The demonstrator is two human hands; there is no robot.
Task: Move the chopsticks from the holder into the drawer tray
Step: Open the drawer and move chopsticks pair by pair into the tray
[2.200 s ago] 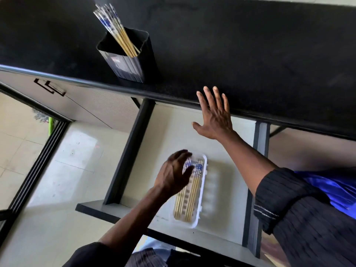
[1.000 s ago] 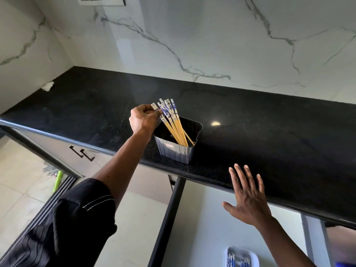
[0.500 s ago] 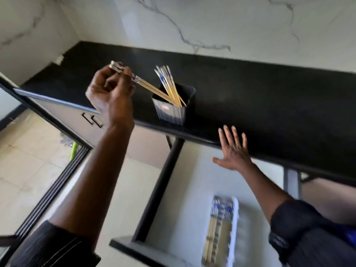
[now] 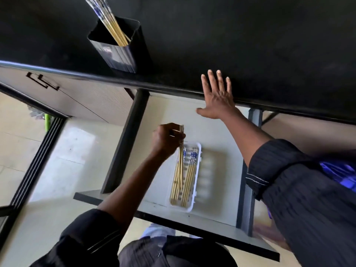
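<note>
A black holder [image 4: 119, 53] stands on the black counter near its front edge, with several bamboo chopsticks with blue-patterned tops [image 4: 109, 22] leaning in it. Below, the drawer is pulled out and a white tray [image 4: 194, 201] lies in it with several chopsticks [image 4: 189, 180] laid lengthwise. My left hand [image 4: 165, 141] is shut on a pair of chopsticks [image 4: 181, 166], held over the tray's left side with the tips pointing down into it. My right hand [image 4: 217, 97] is spread flat against the counter's front edge, holding nothing.
The open drawer [image 4: 159, 212] has a pale floor, dark side rails and a dark front lip. A closed cabinet front with black handles [image 4: 42, 81] is at the left. A pale tiled floor [image 4: 19, 143] lies below left.
My left hand has carried a pair of chopsticks from beside the holder down to the tray in the drawer. The view has tilted down. My right hand has stayed at the counter edge.
</note>
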